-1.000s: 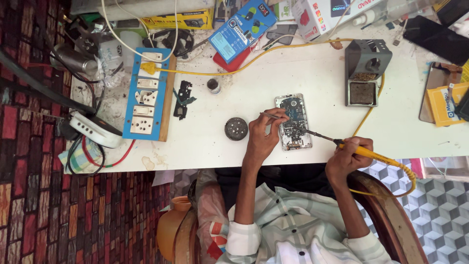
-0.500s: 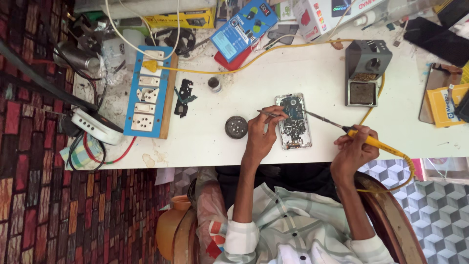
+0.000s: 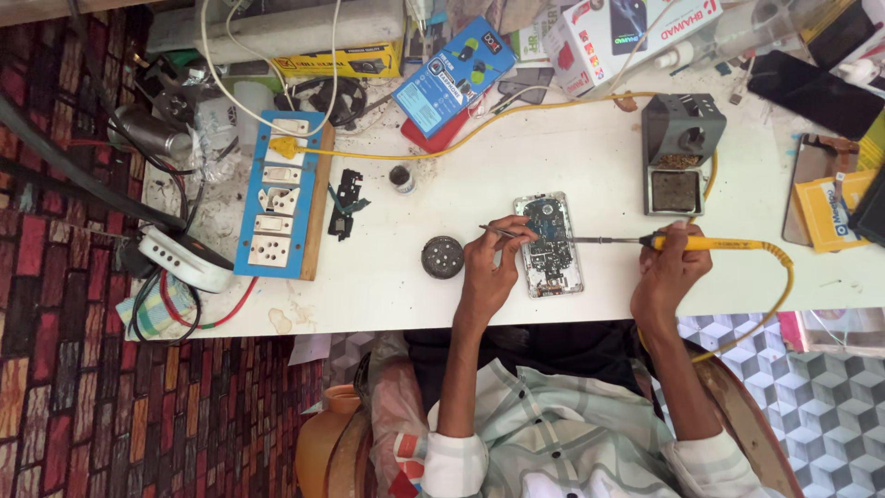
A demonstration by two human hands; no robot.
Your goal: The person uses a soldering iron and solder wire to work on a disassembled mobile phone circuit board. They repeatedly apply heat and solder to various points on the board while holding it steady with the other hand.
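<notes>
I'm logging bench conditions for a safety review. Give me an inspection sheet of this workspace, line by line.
Surface: white table, stained near its left front edge.
Job's things: opened phone lying flat; soldering iron with yellow handle, tip at the phone; tweezers over the phone's left edge.
Clutter: round dark tin, small black part, iron stand, blue packet, boxes at the back, phones at the right.
Grippers: left hand holds the tweezers; right hand grips the soldering iron.
Cables: yellow cord crosses the table to the blue socket board; white and black cables tangle at the left.
Surroundings: red patterned floor; chair under the person.
</notes>
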